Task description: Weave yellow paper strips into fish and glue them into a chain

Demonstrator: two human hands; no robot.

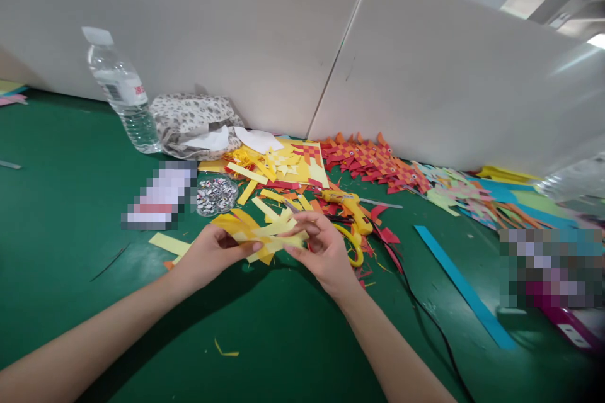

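My left hand point(207, 256) pinches a woven piece of yellow paper strips point(268, 240) between thumb and fingers, just above the table. On the piece's other side, my right hand point(322, 253) has its thumb and fingertips closed on the pale yellow strip ends. Right behind my right hand lie a yellow glue gun point(352, 206) and a yellow-handled pair of scissors point(355, 252), its blades partly hidden. Pale yellow strips point(169, 243) stick out beside my left wrist. Beyond my hands are loose yellow strips point(246, 172) and red and orange paper scraps.
A water bottle point(123, 97), a patterned cloth pouch point(193, 116), a blurred phone point(161, 195) and a pack of googly eyes point(216, 195) stand left. Woven red-orange paper fish point(368, 160) lie along the partition. A black cord point(425, 312) and blue strip point(466, 289) cross the right side.
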